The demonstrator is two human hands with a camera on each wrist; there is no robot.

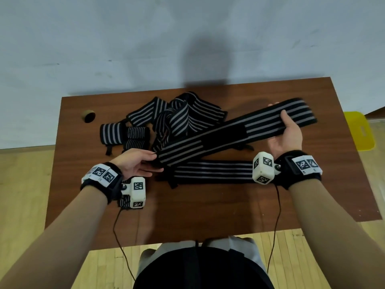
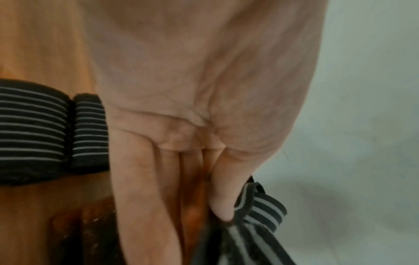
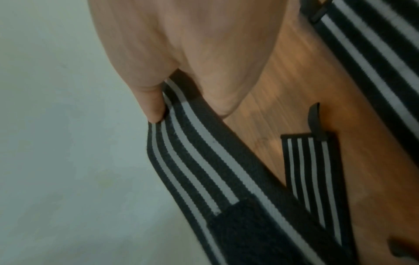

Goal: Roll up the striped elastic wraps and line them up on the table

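A long black wrap with grey stripes (image 1: 270,122) is stretched slantwise above the brown table (image 1: 208,211). My left hand (image 1: 154,161) pinches its near left end; the thumb (image 2: 223,202) presses on the wrap (image 2: 265,211). My right hand (image 1: 285,122) grips the far right end, thumb (image 3: 154,104) on top of the wrap (image 3: 199,161). Three rolled wraps (image 1: 113,133) (image 1: 137,132) (image 1: 136,143) stand together at the left, two of them seen as rolls (image 2: 31,130) (image 2: 89,132). Another roll (image 1: 125,202) lies under my left wrist.
A tangled pile of unrolled wraps (image 1: 179,115) lies at the table's back middle. One flat wrap (image 1: 212,171) lies crosswise in front of it. A round hole (image 1: 89,116) is at the back left corner. A yellow object (image 1: 359,130) sits beyond the right edge.
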